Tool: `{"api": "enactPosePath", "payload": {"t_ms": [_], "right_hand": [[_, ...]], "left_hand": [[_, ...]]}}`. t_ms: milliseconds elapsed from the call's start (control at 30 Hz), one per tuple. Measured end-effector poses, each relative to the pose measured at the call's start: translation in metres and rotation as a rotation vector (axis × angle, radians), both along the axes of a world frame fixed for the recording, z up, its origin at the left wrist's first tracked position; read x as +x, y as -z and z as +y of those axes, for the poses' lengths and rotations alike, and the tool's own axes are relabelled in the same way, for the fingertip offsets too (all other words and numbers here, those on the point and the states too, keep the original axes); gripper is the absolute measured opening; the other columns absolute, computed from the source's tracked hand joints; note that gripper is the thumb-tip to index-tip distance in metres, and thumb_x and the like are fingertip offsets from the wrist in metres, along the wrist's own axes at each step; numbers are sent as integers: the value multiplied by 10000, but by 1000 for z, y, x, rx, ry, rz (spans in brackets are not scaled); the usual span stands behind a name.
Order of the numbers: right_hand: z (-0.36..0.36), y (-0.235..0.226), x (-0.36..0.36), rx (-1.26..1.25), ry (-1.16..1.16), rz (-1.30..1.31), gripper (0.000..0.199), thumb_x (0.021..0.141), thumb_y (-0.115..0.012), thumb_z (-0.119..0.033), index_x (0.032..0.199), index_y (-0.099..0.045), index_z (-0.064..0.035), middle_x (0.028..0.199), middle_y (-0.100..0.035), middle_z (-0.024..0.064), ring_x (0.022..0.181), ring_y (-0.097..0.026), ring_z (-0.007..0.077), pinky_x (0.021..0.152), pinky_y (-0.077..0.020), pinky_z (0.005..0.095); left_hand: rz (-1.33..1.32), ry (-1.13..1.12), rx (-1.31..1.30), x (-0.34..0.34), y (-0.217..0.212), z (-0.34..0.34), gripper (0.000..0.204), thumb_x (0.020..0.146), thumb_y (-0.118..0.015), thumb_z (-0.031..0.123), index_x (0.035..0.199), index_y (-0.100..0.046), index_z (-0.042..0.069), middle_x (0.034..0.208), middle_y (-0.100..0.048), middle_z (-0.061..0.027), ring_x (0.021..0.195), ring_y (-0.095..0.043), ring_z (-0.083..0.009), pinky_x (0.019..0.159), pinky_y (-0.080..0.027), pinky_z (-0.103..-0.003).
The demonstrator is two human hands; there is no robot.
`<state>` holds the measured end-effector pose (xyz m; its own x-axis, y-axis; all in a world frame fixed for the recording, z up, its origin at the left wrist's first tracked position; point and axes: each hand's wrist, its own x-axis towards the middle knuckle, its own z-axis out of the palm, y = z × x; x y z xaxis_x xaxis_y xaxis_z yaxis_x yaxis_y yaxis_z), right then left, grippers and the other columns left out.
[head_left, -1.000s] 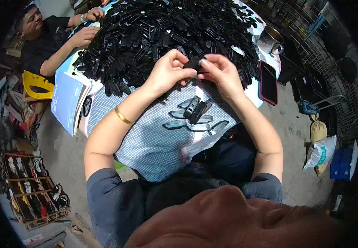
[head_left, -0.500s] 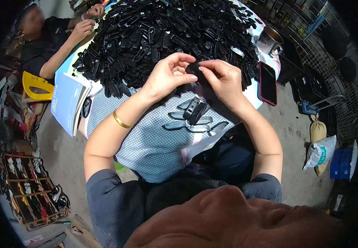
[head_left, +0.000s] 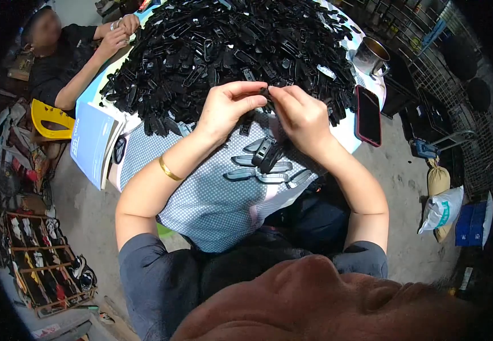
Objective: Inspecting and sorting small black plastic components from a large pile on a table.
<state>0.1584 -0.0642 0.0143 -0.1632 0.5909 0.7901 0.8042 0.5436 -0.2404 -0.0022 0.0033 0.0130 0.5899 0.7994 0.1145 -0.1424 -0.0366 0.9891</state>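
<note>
My left hand and my right hand meet at the near edge of a big heap of black plastic pieces. Both pinch one small black plastic piece between their fingertips, which cover most of it. Just below my left fingers, another small black piece lies on the patterned cloth. Nearer to me rests a little group of long, flat dark pieces. A thicker black slotted piece lies across the top of that group.
At the right stand a metal mug and a phone in a red case. A blue book lies at the table's left edge, beside a yellow stool. Across the left side, a co-worker's hands rest by the heap.
My hands have drawn closer together, and less of the black piece shows between them. A small black piece now shows on the cloth below my left hand. The co-worker's hands have come together.
</note>
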Motion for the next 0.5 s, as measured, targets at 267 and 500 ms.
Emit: {"api": "enactPosePath", "payload": {"t_ms": [267, 500], "right_hand": [[5, 2, -2, -338, -77, 462, 300, 753, -719, -155, 958, -550, -15, 888, -599, 60, 745, -590, 122, 601, -482, 247], [-1, 0, -4, -505, -253, 396, 206, 807, -664, -183, 818, -612, 16, 710, -577, 58, 620, -528, 120, 544, -412, 268]], "left_hand": [[-215, 51, -177, 1, 1, 2, 270, 848, -597, 72, 1104, -598, -16, 1010, -638, -87, 897, -593, -132, 824, -467, -250], [-248, 195, 8, -9, -8, 8, 270, 879, -566, 128, 1100, -583, -25, 1030, -626, -118, 941, -590, -173, 858, -468, -290]]}}
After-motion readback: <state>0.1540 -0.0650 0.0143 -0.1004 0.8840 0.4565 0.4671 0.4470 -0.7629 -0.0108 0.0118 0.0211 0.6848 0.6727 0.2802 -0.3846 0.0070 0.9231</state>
